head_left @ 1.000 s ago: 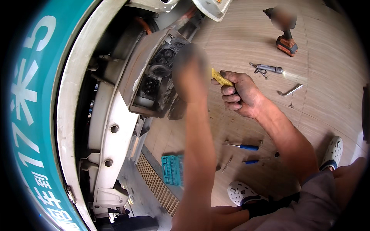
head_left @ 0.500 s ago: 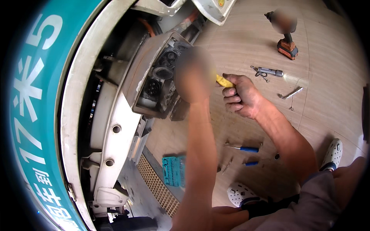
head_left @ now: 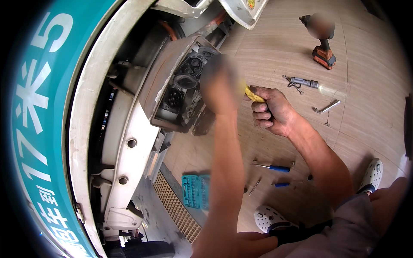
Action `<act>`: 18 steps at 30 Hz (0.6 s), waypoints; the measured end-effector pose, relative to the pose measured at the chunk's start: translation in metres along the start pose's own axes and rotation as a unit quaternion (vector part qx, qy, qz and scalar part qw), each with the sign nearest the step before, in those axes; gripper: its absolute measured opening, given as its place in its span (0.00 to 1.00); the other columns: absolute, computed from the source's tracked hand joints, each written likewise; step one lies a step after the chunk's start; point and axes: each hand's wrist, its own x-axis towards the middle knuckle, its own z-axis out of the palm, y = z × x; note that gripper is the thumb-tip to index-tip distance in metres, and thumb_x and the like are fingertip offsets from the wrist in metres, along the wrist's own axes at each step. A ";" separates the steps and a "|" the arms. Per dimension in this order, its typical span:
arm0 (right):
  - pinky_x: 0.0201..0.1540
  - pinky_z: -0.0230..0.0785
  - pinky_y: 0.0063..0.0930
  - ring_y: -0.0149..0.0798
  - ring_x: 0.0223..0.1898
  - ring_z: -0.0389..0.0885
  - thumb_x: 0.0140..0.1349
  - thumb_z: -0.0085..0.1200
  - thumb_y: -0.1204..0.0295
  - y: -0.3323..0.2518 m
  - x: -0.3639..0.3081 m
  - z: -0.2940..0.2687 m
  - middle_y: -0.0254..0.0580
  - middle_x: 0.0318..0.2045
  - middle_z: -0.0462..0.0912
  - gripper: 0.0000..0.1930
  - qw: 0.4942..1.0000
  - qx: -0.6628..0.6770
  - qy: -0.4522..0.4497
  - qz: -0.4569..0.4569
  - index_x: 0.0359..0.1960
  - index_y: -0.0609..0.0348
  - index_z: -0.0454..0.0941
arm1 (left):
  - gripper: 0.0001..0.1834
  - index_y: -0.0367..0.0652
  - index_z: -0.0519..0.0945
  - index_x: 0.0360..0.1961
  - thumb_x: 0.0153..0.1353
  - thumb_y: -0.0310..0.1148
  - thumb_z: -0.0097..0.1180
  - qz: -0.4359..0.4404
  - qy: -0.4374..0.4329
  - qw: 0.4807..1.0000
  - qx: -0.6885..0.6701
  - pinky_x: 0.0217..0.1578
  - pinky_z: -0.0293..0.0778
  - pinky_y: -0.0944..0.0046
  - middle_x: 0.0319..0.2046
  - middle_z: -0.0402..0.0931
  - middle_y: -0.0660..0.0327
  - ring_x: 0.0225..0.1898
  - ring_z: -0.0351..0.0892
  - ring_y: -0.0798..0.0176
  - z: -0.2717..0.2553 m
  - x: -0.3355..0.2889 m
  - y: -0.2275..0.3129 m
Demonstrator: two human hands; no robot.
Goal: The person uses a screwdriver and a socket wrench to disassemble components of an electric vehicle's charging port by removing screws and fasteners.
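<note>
My right hand [head_left: 275,107], dirty at the fingertips, is closed around a slim yellow thing [head_left: 254,94] whose kind I cannot make out; its far end runs into a blurred patch. My left hand [head_left: 221,92] reaches up beside the open side of a grimy metal housing [head_left: 165,73]. A blur covers its fingers, so whether they hold the yellow thing's other end is hidden. Inside the housing sit black round sockets [head_left: 185,81] and a dark, scraped rectangular part [head_left: 189,112].
A green-and-white vehicle body [head_left: 38,94] fills the left side. On the floor lie a lit flashlight [head_left: 304,82], an angled socket wrench [head_left: 328,106], blue-handled tools [head_left: 279,168] and a teal tool case [head_left: 191,191]. A cordless power tool [head_left: 323,56] stands far right.
The whole view has shifted slightly, with most things a little further right. Both hands keep nearly the same pose beside the housing, and the right still grips the yellow thing.
</note>
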 end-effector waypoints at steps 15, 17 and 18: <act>0.13 0.55 0.26 0.29 0.11 0.57 0.70 0.44 0.58 -0.006 -0.003 -0.002 0.25 0.14 0.61 0.16 0.998 -0.025 0.059 -0.014 0.40 0.58 0.74 | 0.09 0.41 0.78 0.26 0.61 0.32 0.59 -0.122 -0.014 0.947 -0.298 0.16 0.53 0.73 0.17 0.65 0.72 0.15 0.58 0.76 0.010 0.002 0.001; 0.14 0.53 0.25 0.28 0.12 0.56 0.71 0.43 0.58 -0.005 -0.005 0.003 0.25 0.15 0.60 0.16 0.999 -0.009 0.047 -0.007 0.41 0.58 0.74 | 0.09 0.41 0.78 0.25 0.61 0.32 0.59 -0.141 0.002 0.943 -0.303 0.17 0.54 0.73 0.17 0.64 0.73 0.15 0.58 0.76 0.008 0.004 0.007; 0.16 0.50 0.25 0.27 0.14 0.54 0.71 0.41 0.58 -0.004 -0.004 0.004 0.25 0.15 0.60 0.16 0.999 0.007 0.036 0.001 0.42 0.58 0.73 | 0.09 0.41 0.78 0.25 0.62 0.32 0.59 -0.150 0.007 0.941 -0.303 0.17 0.54 0.73 0.17 0.64 0.73 0.15 0.58 0.76 0.008 0.003 0.006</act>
